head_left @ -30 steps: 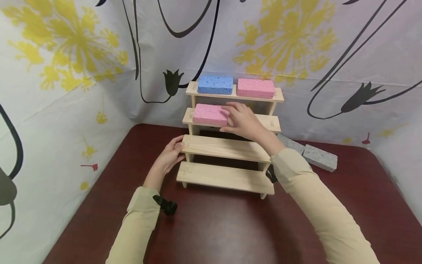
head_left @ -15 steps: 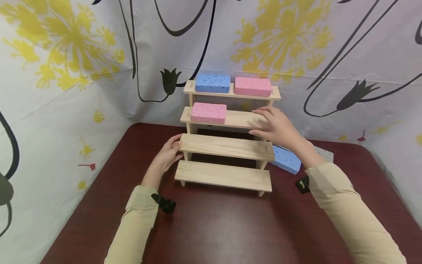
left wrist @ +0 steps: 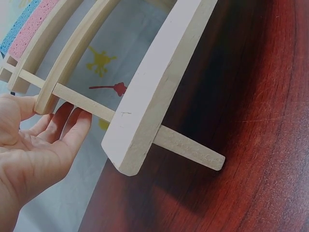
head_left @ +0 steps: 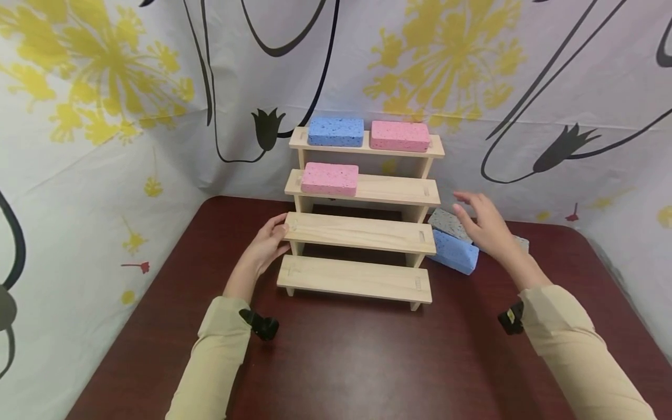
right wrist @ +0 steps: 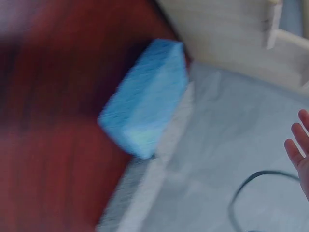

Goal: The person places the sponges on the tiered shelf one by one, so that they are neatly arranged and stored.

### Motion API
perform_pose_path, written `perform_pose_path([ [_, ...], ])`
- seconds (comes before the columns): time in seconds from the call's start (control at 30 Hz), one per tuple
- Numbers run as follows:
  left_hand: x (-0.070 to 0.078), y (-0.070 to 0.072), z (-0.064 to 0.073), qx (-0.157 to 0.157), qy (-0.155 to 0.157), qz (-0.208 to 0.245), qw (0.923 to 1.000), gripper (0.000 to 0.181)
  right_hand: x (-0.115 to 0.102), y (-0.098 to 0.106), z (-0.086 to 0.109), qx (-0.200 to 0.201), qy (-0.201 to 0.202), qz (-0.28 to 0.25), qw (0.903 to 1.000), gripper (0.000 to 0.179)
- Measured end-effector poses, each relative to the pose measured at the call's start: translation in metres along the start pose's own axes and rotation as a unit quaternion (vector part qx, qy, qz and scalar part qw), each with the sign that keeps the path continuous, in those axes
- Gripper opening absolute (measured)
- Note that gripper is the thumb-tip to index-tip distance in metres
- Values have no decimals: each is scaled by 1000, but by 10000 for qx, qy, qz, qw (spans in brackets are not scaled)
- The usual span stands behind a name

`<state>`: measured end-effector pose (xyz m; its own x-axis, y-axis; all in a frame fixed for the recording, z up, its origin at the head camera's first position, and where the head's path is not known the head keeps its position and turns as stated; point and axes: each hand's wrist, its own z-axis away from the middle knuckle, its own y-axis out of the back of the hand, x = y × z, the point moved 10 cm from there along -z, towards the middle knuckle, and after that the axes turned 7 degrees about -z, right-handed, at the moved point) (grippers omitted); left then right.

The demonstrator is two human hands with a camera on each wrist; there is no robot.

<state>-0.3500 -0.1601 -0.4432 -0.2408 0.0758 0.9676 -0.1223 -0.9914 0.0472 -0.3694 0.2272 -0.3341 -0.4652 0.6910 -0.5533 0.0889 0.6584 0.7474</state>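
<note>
A wooden stepped shelf (head_left: 362, 233) with several steps stands at the back of the table. Its top step carries a blue sponge (head_left: 335, 132) and a pink sponge (head_left: 400, 136). A second pink sponge (head_left: 329, 178) lies on the left of the step below. My left hand (head_left: 274, 234) rests against the left end of the third step, thumb on the corner; its fingers (left wrist: 72, 123) lie relaxed behind the side rail (left wrist: 82, 102). My right hand (head_left: 475, 214) hovers with spread fingers, holding nothing, just above a blue sponge (head_left: 454, 252) on the table. The right wrist view is blurred and shows this blue sponge (right wrist: 147, 96).
A grey sponge (head_left: 445, 223) leans behind the blue one beside the shelf's right end, and another grey sponge (head_left: 521, 242) peeks out behind my right hand. The dark red table (head_left: 341, 361) stretches in front of the shelf. Patterned cloth walls (head_left: 105, 116) close in the back and sides.
My right hand left the pink sponge on the second step and swung right and down to above the sponges on the table. The left hand stayed at the shelf's end.
</note>
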Motion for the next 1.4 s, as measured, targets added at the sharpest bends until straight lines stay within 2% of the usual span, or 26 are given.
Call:
perform_pose_path([
  [0.23,0,0,1,-13,-19,-6,10000,49,51,-18,24,-278,-643,128,9975,55],
  [0.37,-1,0,1,17,31,-10,10000,49,74,-31,35,-570,-961,343,9932,65],
  [0.5,-1,0,1,13,35,-14,10000,49,92,-48,46,-948,-1103,626,9874,72],
  [0.6,-1,-1,0,-29,36,-2,10000,49,96,-56,52,-1038,-850,971,9862,68],
  [0.73,0,-1,1,-34,16,30,10000,49,92,-59,55,-958,-446,1438,9839,65],
  [0.8,0,-1,1,-35,-13,28,10000,49,91,-60,55,-979,-434,1568,9818,69],
  [0.97,-2,0,1,-8,35,-16,10000,48,97,-63,56,-1297,-908,1562,9750,79],
  [1.1,-2,0,1,21,45,-37,10000,48,102,-65,57,-1542,-1281,1430,9692,78],
  [1.4,-2,0,0,22,34,-54,10000,49,100,-68,58,-1800,-1547,931,9669,76],
])
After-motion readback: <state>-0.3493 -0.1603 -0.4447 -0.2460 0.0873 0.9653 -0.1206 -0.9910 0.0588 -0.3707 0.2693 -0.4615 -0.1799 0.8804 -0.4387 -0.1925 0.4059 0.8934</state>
